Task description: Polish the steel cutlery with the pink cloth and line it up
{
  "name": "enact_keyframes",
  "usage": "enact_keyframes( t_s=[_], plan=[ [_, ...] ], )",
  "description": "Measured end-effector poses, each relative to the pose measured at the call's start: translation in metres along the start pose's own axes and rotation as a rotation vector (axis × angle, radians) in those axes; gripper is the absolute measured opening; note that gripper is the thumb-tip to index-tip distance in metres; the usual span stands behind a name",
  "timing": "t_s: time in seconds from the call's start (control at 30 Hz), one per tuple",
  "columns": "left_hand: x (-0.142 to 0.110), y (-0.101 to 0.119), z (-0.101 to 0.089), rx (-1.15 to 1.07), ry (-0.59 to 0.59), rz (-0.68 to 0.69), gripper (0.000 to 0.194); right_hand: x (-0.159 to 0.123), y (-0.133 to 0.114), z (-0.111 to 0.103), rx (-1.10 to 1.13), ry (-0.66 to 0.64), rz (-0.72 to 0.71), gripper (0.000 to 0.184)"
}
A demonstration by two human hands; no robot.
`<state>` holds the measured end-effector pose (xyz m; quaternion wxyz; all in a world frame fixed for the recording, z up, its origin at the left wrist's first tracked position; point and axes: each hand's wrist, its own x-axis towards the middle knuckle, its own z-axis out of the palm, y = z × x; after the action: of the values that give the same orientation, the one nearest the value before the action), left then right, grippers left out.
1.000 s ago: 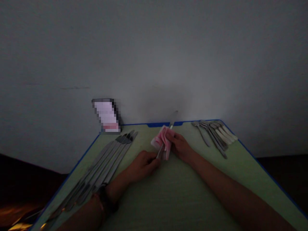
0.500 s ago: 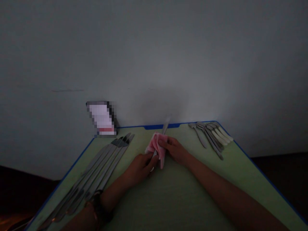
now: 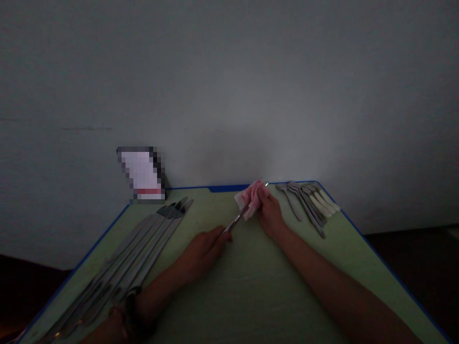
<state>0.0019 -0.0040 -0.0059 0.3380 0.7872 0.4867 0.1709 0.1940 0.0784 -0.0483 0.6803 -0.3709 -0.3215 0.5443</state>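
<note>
Holding a knife (image 3: 236, 220) by its handle, the left hand (image 3: 202, 248) has a closed grip on it mid-surface, blade pointing to 1 o'clock. Right hand (image 3: 270, 215) is clamped on a pink cloth (image 3: 251, 198) wrapped round the blade's far end. Row of knives (image 3: 143, 248) at 9 o'clock, spoons (image 3: 308, 200) at 2 o'clock on the green surface (image 3: 258, 286).

I could not read the pixelated object (image 3: 140, 175) left of centre in the frame. The pink cloth (image 3: 251, 199) hid most of the utensil's (image 3: 237, 220) far part, and my left hand (image 3: 203, 248) covered its near end. The knives (image 3: 139, 255) ran off the lower left edge. The dim light kept the spoons (image 3: 308, 201) indistinct at centre right.
</note>
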Motion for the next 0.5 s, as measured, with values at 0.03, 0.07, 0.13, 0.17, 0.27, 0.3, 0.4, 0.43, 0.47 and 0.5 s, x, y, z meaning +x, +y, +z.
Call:
enact_keyframes(
  t_s=[0.03, 0.07, 0.13, 0.17, 0.27, 0.3, 0.4, 0.43, 0.47, 0.5],
  plan=[
    [-0.001, 0.000, 0.000, -0.010, 0.005, 0.011, 0.038, 0.002, -0.002, -0.001, 0.039, 0.032, 0.001, 0.029],
    [-0.002, -0.001, 0.000, -0.018, 0.011, 0.019, 0.039, 0.003, -0.004, -0.002, 0.072, 0.064, -0.003, 0.029],
    [-0.003, -0.002, 0.001, -0.036, 0.014, 0.026, 0.041, 0.004, -0.007, -0.002, 0.113, 0.094, -0.027, 0.029],
    [-0.003, -0.002, 0.001, -0.047, 0.013, 0.023, 0.042, 0.005, -0.009, -0.002, 0.124, 0.089, -0.047, 0.030],
    [-0.003, -0.005, 0.002, -0.077, 0.016, -0.001, 0.044, 0.004, -0.013, -0.001, 0.126, 0.032, -0.103, 0.036],
    [-0.003, -0.005, 0.002, -0.086, 0.018, -0.013, 0.045, 0.003, -0.014, 0.000, 0.111, 0.010, -0.111, 0.038],
    [-0.002, -0.005, 0.000, -0.105, 0.024, -0.040, 0.047, 0.000, -0.014, 0.001, 0.034, -0.021, -0.081, 0.041],
    [-0.001, -0.004, 0.000, -0.102, 0.030, -0.042, 0.047, -0.002, -0.014, 0.001, 0.003, -0.024, -0.060, 0.041],
    [-0.001, -0.002, -0.001, -0.092, 0.037, -0.043, 0.047, -0.004, -0.013, 0.001, -0.034, -0.025, -0.042, 0.041],
    [-0.001, -0.001, -0.001, -0.080, 0.043, -0.041, 0.046, -0.006, -0.012, 0.002, -0.078, -0.034, -0.025, 0.040]
  ],
)
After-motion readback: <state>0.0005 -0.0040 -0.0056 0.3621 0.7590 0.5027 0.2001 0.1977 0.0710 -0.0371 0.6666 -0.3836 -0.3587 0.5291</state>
